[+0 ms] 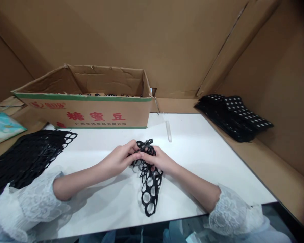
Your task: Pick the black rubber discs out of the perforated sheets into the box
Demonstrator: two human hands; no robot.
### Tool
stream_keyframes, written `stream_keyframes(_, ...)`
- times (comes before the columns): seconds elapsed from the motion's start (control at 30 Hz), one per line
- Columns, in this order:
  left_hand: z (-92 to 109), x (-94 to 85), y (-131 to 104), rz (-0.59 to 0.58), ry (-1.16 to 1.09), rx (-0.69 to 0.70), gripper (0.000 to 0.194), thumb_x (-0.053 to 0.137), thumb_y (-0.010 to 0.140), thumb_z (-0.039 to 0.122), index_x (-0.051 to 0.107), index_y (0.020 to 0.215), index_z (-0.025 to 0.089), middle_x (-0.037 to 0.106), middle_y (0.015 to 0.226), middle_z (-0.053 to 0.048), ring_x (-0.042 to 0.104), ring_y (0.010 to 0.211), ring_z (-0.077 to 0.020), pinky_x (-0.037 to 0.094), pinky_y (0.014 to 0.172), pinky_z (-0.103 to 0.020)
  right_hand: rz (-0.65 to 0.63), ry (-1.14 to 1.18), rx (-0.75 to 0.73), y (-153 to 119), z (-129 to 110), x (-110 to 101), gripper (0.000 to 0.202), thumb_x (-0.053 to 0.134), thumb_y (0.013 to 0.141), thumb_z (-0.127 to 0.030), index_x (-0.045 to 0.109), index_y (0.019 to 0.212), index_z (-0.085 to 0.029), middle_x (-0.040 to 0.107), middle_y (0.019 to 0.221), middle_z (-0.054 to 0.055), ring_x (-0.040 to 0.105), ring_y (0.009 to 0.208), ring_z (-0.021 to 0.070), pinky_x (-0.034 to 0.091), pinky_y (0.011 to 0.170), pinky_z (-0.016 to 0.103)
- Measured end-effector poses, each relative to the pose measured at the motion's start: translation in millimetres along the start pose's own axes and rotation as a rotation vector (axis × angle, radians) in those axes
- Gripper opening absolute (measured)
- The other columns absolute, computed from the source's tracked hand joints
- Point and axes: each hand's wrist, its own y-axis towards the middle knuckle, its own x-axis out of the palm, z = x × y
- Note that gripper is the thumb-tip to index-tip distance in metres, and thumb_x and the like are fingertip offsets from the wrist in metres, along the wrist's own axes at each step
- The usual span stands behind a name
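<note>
A black sheet with rows of round holes (pixel 150 192) is bunched up at its top between my two hands, and its lower end hangs down onto the white table. My left hand (pixel 125 157) pinches the gathered part from the left. From the right, my right hand (pixel 160 159) closes round the same part, its thumb meeting the left thumb. The fingertips behind the sheet are partly hidden. To the left lies a stack of similar black holed sheets (pixel 27 155), flat and overlapping.
An open cardboard box (pixel 103 113) with red lettering stands at the back left, small dark pieces showing inside. A clear plastic tube (pixel 168 131) lies behind my hands. Black pieces with pale dots (pixel 230 118) are piled at right. A turquoise-and-white packet (pixel 7 126) sits far left. Cardboard walls (pixel 131 37) surround the white table (pixel 200 145).
</note>
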Motion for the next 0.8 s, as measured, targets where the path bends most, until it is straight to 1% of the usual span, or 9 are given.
stream_keyframes(0.1, 0, -9.9, 8, -0.081, -0.297, -0.067, 0.024, 0.040, 0.081, 0.040, 0.038, 0.073, 0.018, 0.042, 0.058, 0.005, 0.040, 0.050, -0.0064, 0.032, 0.047, -0.017, -0.022, 0.042, -0.001, 0, 0, -1, 0.027, 0.054, 0.072, -0.040, 0.047, 0.069, -0.015, 0.030, 0.049, -0.007, 0.028, 0.041, 0.0029, 0.027, 0.034, 0.014)
stream_keyframes(0.23, 4, -25.7, 11, 0.037, -0.179, -0.077, 0.022, 0.041, 0.080, 0.037, 0.043, 0.070, 0.017, 0.041, 0.056, 0.004, 0.039, 0.049, -0.0068, 0.031, 0.046, -0.019, -0.013, 0.059, 0.016, 0, 1, -2, 0.024, 0.054, 0.073, -0.037, 0.049, 0.070, -0.014, 0.036, 0.052, -0.006, 0.032, 0.045, 0.0032, 0.028, 0.039, 0.015)
stream_keyframes(0.3, 6, -43.2, 11, 0.294, 0.022, -0.036, 0.019, 0.041, 0.080, 0.034, 0.046, 0.073, 0.018, 0.045, 0.058, 0.003, 0.042, 0.051, -0.0083, 0.032, 0.048, -0.020, 0.001, 0.051, 0.041, -1, 2, -1, 0.021, 0.055, 0.071, -0.033, 0.050, 0.070, -0.013, 0.044, 0.058, -0.003, 0.038, 0.050, 0.0039, 0.030, 0.043, 0.015)
stream_keyframes(0.4, 11, -84.3, 17, 0.929, 0.443, 0.030, 0.020, 0.038, 0.082, 0.033, 0.049, 0.085, 0.017, 0.050, 0.061, 0.002, 0.046, 0.054, -0.0106, 0.032, 0.052, -0.023, -0.038, -0.019, 0.107, -1, 4, 1, 0.023, 0.056, 0.070, -0.035, 0.052, 0.068, -0.013, 0.050, 0.064, 0.000, 0.043, 0.054, 0.0057, 0.033, 0.045, 0.016)
stream_keyframes(0.47, 14, -115.2, 27, 1.142, 0.742, 0.072, 0.031, 0.025, 0.087, 0.032, 0.047, 0.098, 0.012, 0.055, 0.074, -0.003, 0.050, 0.064, -0.0123, 0.032, 0.058, -0.026, -0.048, -0.054, 0.127, -1, 5, 4, 0.030, 0.055, 0.070, -0.043, 0.053, 0.071, -0.013, 0.051, 0.066, 0.000, 0.043, 0.054, 0.0059, 0.034, 0.045, 0.017)
stream_keyframes(0.5, 15, -129.4, 34, 1.145, 0.861, 0.052, 0.036, 0.020, 0.089, 0.031, 0.046, 0.102, 0.010, 0.057, 0.083, -0.006, 0.053, 0.072, -0.0138, 0.032, 0.061, -0.028, -0.037, -0.048, 0.132, -1, 6, 5, 0.035, 0.052, 0.071, -0.049, 0.053, 0.074, -0.013, 0.050, 0.066, 0.000, 0.042, 0.052, 0.0052, 0.034, 0.044, 0.016)
stream_keyframes(0.63, 15, -160.5, 60, 0.817, 1.121, -0.192, 0.045, 0.025, 0.086, 0.035, 0.054, 0.092, 0.001, 0.053, 0.104, -0.021, 0.048, 0.100, -0.0270, 0.033, 0.072, -0.038, -0.039, 0.042, 0.178, -1, 11, 6, 0.050, 0.031, 0.075, -0.062, 0.048, 0.075, -0.014, 0.041, 0.053, -0.004, 0.031, 0.040, 0.0026, 0.030, 0.035, 0.015)
stream_keyframes(0.73, 21, -140.3, 59, 0.867, 1.179, -0.085, 0.040, 0.033, 0.083, 0.031, 0.057, 0.092, 0.000, 0.043, 0.118, -0.025, 0.038, 0.111, -0.0325, 0.030, 0.084, -0.044, -0.088, 0.021, 0.180, 0, 13, 4, 0.048, 0.032, 0.075, -0.062, 0.044, 0.070, -0.015, 0.041, 0.047, -0.004, 0.035, 0.037, 0.0042, 0.031, 0.032, 0.016)
stream_keyframes(0.8, 29, -107.4, 45, 0.874, 1.063, 0.097, 0.035, 0.032, 0.084, 0.033, 0.057, 0.092, 0.010, 0.056, 0.102, -0.014, 0.046, 0.100, -0.0259, 0.034, 0.082, -0.039, -0.097, -0.008, 0.146, 1, 13, 3, 0.045, 0.038, 0.074, -0.059, 0.045, 0.070, -0.015, 0.048, 0.051, -0.002, 0.041, 0.038, 0.0053, 0.032, 0.032, 0.017)
